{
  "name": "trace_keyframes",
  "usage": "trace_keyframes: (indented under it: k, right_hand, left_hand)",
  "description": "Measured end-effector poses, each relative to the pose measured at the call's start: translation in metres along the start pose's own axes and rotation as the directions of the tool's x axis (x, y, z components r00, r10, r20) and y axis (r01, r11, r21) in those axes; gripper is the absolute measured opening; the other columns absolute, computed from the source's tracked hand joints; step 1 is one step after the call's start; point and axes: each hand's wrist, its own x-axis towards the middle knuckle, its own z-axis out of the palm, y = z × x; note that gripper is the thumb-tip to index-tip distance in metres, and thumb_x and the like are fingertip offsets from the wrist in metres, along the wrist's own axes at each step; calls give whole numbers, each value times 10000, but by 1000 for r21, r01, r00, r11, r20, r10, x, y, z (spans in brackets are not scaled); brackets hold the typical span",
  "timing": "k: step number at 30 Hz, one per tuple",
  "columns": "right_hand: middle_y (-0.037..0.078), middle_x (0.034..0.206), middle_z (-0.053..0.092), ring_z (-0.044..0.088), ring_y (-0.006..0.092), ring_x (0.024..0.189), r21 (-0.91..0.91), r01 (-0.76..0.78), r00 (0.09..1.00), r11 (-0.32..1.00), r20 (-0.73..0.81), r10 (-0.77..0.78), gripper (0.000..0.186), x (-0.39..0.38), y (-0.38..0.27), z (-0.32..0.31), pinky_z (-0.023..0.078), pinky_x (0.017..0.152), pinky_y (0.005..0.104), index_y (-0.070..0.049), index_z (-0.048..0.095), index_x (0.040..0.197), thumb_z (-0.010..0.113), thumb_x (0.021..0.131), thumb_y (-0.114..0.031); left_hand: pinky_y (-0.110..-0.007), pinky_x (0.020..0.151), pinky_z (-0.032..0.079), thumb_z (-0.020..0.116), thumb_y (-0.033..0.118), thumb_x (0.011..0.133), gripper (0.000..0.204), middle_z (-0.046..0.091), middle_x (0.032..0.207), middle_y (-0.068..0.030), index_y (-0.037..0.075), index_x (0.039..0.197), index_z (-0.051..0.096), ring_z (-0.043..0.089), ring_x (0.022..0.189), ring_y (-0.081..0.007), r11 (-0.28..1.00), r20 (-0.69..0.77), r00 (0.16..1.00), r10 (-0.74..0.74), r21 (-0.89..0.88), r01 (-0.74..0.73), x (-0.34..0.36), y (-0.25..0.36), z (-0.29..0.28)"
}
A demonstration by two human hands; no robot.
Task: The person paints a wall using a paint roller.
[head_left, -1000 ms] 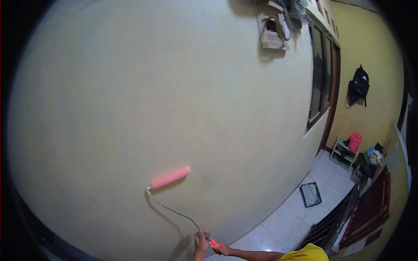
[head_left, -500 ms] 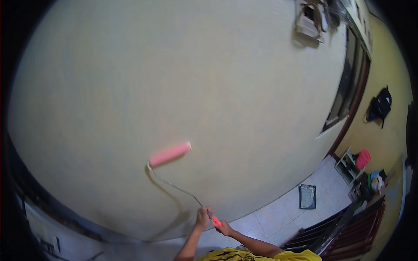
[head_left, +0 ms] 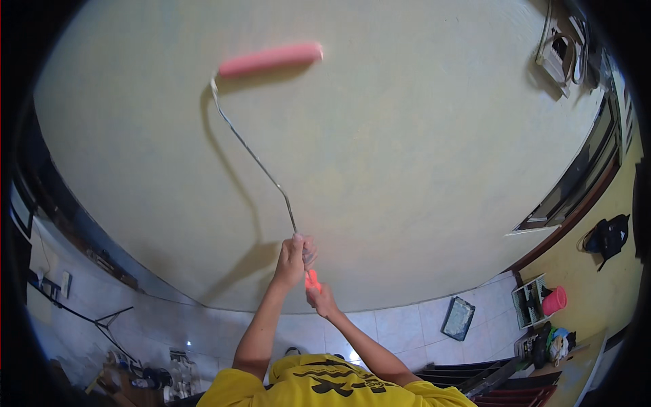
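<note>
Pink paint roller [head_left: 271, 60] is at the wall [head_left: 400, 149], well above its lower edge; left hand [head_left: 292, 263] grasps the handle [head_left: 312, 279] high, right hand [head_left: 323, 301] low, presumably for leverage over the rod [head_left: 255, 159].

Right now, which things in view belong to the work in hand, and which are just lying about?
Belong to the work:
pink roller with metal rod and orange handle, held by left hand and right hand
shallow tray on floor, probably

Just about:
pink bucket
small rack
black bag

Paint tray [head_left: 458, 319] on tiled floor [head_left: 400, 329]
</note>
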Motion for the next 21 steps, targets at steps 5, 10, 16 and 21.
trace_keyframes:
  k: [5,10,16,21]
  right_hand:
    - [6,585,509,453,92,506,-39,-82,991,996,101,86,482,-36,117,-22,356,462,246,-59,511,680,440,937,-460]
    - [27,646,559,502,104,561,-45,-337,921,940,191,340,508,-115,209,-14,411,526,255,-37,556,728,354,988,-424]
    - [17,579,523,478,108,513,-154,-66,993,986,84,80,503,-44,139,-7,397,498,277,-44,548,701,393,974,-437]
    - [15,550,460,444,106,494,59,142,983,988,105,-148,513,33,8,29,361,464,266,-42,470,696,381,969,-467]
  left_hand:
    - [-256,431,273,288,597,953,620,332,538,21,89,603,347,328,471,-91,947,-169,985,22,320,34,-61,-144,-25]
    - [-260,440,310,269,585,962,636,404,546,5,76,597,382,385,486,-89,966,45,967,-250,88,245,-136,-211,-53]
    - [-257,463,345,275,562,972,609,433,563,7,91,610,409,406,499,-94,944,-10,995,-100,317,98,-62,-122,-42]
    - [-242,442,260,341,556,965,569,335,549,42,97,633,398,309,498,-64,996,27,997,-70,53,68,12,11,-22]
